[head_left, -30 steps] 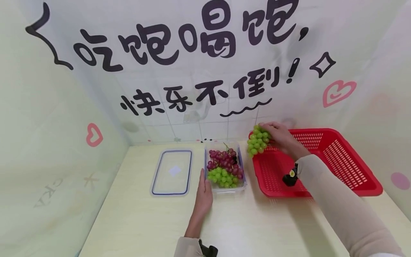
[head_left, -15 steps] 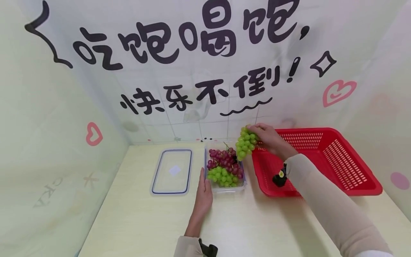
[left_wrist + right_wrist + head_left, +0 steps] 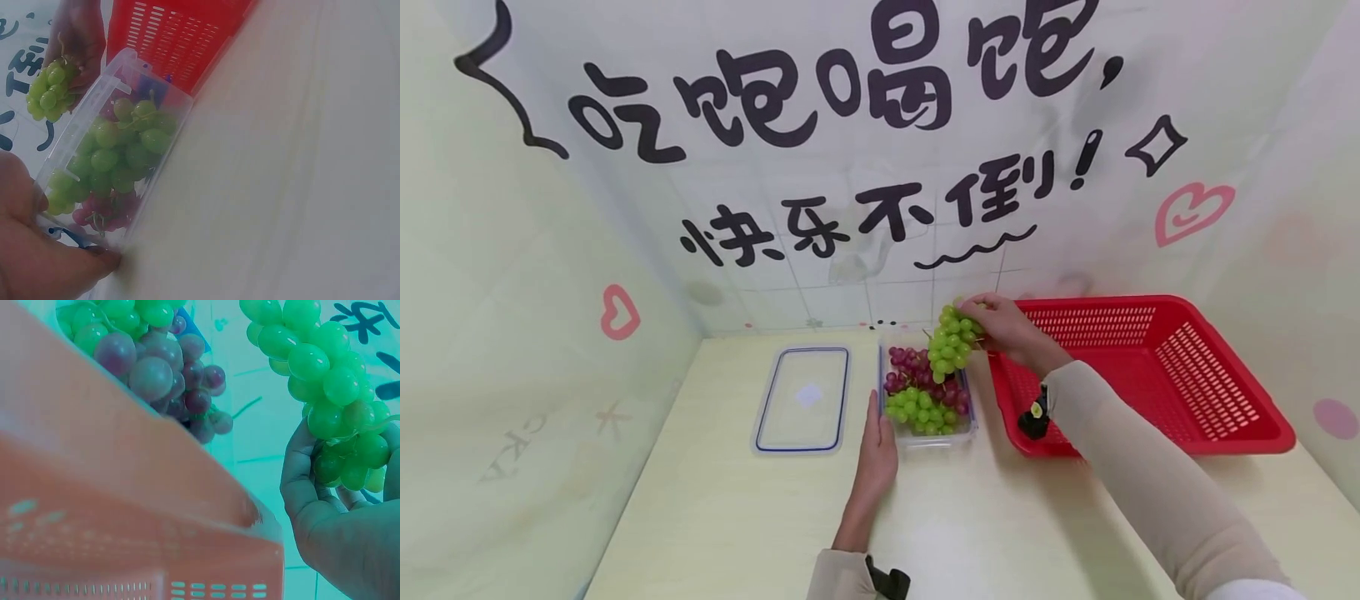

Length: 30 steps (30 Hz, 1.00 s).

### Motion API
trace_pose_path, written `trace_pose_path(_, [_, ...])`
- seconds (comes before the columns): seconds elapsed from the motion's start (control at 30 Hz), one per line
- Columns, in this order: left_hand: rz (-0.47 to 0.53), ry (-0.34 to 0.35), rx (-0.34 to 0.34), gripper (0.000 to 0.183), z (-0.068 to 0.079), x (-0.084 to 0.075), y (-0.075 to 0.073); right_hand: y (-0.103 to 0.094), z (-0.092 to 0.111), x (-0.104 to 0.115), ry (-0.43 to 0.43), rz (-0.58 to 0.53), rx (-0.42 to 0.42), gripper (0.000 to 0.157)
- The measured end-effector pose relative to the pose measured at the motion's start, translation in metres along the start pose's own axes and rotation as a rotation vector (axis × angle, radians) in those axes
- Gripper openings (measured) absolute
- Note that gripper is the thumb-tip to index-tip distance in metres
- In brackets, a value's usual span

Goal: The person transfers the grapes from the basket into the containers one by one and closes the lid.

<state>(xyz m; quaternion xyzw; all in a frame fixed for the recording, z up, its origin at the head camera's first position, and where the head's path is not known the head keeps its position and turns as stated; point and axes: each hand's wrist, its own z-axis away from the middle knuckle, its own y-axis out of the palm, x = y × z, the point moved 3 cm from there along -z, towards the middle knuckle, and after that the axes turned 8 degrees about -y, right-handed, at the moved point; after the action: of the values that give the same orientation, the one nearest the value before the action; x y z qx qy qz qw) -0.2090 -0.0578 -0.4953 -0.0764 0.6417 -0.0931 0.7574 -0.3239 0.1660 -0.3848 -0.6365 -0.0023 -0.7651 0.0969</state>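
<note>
A clear lidless container with a blue-edged rim holds purple grapes at the back and a green bunch in front. My left hand rests against its left wall, fingers straight along the side; the left wrist view shows the hand right at the latch end. My right hand grips another green grape bunch by its upper end, the bunch hanging over the container's back right part. In the right wrist view the thumb and fingers curl round the lower grapes of this green bunch.
A red perforated basket stands to the right, close beside the container, with my right forearm across its near left corner. To the left a clear lid with a blue seal lies flat on the pale table. A printed curtain rises behind.
My right hand has carried the green grape bunch left, from the basket's left rim to over the container. My left hand has stayed against the container's side.
</note>
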Motion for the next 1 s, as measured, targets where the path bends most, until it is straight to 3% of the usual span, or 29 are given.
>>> trace_pose_path(0.3, [0.003,-0.008,0.002,0.054,-0.001,-0.002,0.001,0.016,-0.001,0.0,0.015,0.042,0.028,0.051])
trace_pose_path(0.67, [0.004,-0.013,-0.001,0.054,-0.002,0.001,0.001,0.036,-0.003,-0.002,0.034,0.051,0.033,0.043])
trace_pose_path(1.0, [-0.001,-0.025,0.002,0.054,-0.001,0.003,0.002,0.041,-0.005,-0.012,0.091,0.041,0.02,0.043])
